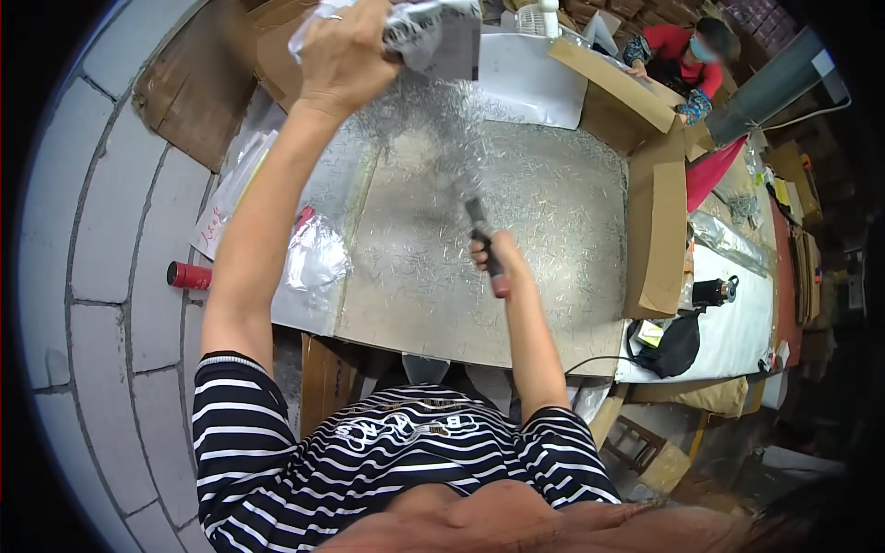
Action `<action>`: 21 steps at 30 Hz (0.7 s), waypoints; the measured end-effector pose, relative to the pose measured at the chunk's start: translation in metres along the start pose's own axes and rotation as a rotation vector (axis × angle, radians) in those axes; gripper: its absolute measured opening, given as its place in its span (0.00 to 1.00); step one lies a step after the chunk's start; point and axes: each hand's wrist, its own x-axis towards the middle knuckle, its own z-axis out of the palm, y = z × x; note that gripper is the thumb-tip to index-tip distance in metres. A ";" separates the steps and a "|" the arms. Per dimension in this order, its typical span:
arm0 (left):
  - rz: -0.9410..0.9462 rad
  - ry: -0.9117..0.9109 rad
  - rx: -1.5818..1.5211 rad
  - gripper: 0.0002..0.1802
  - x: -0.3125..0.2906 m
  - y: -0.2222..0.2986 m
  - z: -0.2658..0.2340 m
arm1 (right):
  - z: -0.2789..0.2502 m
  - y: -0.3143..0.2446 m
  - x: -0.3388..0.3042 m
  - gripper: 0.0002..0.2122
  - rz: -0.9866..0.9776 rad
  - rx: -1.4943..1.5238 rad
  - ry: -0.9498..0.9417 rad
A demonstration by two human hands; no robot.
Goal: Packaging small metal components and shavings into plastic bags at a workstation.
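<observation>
My left hand is raised at the far left of the table, its fingers closed on a clear plastic bag with dark print. A blurred stream of small shiny metal pieces shows below the bag; I cannot tell their exact kind. Many more such thin pieces lie strewn across the tabletop. Over the table's middle, my right hand is wrapped round a utility knife with a dark and red handle. The knife's front end points away from me, toward the falling pieces.
Cardboard walls edge the table on the right. Crumpled clear plastic and a red cylinder lie at the left, by a block wall. A black bottle and black bag are at right. Another person works far right.
</observation>
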 end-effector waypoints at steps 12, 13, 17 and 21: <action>-0.092 -0.016 -0.003 0.17 -0.024 -0.025 0.013 | 0.087 -0.038 -0.047 0.11 -0.361 0.241 -0.428; -0.142 -0.039 0.006 0.20 -0.018 -0.030 0.010 | 0.088 -0.037 -0.034 0.11 -0.391 0.095 -0.243; -0.094 -0.015 0.007 0.20 -0.029 -0.041 0.024 | 0.093 -0.037 -0.023 0.11 -0.312 0.125 -0.243; -0.130 -0.008 -0.023 0.15 -0.046 -0.052 0.027 | 0.077 -0.016 -0.002 0.11 -0.162 0.214 -0.245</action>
